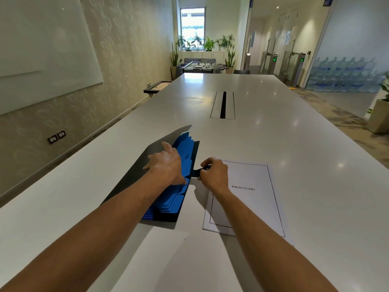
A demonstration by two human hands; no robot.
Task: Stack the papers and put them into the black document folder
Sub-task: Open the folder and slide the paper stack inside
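Observation:
The black document folder [134, 171] lies open on the white table, its flap raised to the left and its blue dividers [185, 148] fanned out. My left hand [166, 165] rests flat on the flap and the dividers, fingers spread. My right hand [214, 175] pinches the folder's black strap tab [196, 172] at its right edge. Just right of the folder lies a stack of papers [252, 199], its top sheet reading "BIBLIOGRAPHY" inside a thin frame; my right wrist covers its left part. Another white sheet [168, 260] lies close to me.
The long white table [294, 144] stretches away, with a cable slot [223, 105] in its middle. A whiteboard hangs on the left wall. Beyond the far end stand a table football game, plants and, on the right, stacked water bottles.

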